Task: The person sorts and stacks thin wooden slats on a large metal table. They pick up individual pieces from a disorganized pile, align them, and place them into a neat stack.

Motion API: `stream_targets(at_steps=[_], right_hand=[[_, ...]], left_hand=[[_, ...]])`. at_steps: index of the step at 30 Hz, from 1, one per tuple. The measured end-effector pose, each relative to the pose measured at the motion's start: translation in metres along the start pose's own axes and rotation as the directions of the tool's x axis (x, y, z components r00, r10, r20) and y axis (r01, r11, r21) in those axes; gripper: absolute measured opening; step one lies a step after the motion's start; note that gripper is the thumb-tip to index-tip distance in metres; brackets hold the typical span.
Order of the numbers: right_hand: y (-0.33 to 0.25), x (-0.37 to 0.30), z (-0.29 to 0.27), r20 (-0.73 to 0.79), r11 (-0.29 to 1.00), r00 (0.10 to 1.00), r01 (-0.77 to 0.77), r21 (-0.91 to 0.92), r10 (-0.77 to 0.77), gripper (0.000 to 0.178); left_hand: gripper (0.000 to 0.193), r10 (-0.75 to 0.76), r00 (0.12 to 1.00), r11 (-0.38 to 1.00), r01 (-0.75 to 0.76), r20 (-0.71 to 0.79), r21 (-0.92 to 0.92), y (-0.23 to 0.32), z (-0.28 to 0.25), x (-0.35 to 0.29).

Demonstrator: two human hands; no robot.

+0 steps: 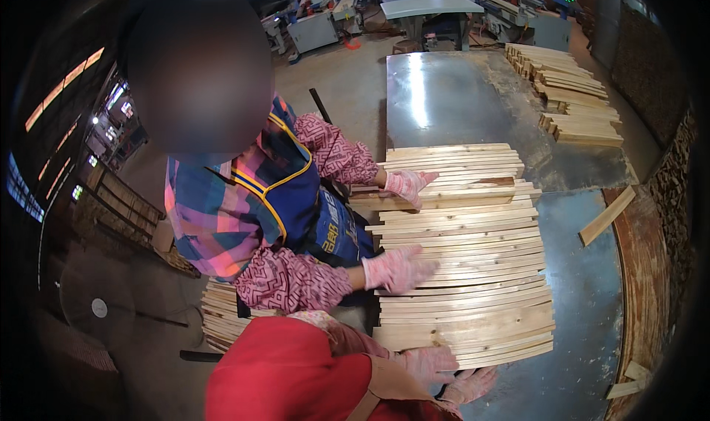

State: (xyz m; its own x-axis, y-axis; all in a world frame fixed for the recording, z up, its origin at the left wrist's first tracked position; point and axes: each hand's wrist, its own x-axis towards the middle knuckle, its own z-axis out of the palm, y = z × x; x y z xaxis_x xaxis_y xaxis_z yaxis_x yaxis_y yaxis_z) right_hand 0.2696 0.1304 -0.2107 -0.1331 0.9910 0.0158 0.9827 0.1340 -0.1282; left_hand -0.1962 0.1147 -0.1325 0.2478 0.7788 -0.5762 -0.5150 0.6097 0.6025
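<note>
a co-worker's gloved hands (399, 267) rest flat on the left ends of the slats (466, 273), a row lying side by side on the metal table (577, 310). left hand (429, 362), spread, presses the near slat's edge; right hand (467, 385), open and loose, sits just below it. best to push evenly so the ends stay flush. spare slats (569, 88) lie far right.
</note>
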Motion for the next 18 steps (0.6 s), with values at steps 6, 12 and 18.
stream_targets(at_steps=[6,12,18], right_hand=[[-0.002,-0.006,-0.008,-0.011,0.999,0.999,0.036,0.015,-0.036,0.074],[-0.025,-0.003,-0.036,0.065,1.0,0.997,-0.03,-0.007,0.03,0.076],[-0.02,0.0,-0.037,0.027,0.997,0.997,-0.069,-0.014,0.07,0.078]], left_hand=[[0.085,-0.238,0.808,0.483,0.58,0.539,-0.656,-0.091,0.08,0.056],[0.09,-0.292,0.662,0.173,0.747,0.691,-0.642,-0.104,0.114,0.049],[0.105,-0.264,0.888,0.087,0.411,0.377,-0.907,0.011,0.051,0.077]])
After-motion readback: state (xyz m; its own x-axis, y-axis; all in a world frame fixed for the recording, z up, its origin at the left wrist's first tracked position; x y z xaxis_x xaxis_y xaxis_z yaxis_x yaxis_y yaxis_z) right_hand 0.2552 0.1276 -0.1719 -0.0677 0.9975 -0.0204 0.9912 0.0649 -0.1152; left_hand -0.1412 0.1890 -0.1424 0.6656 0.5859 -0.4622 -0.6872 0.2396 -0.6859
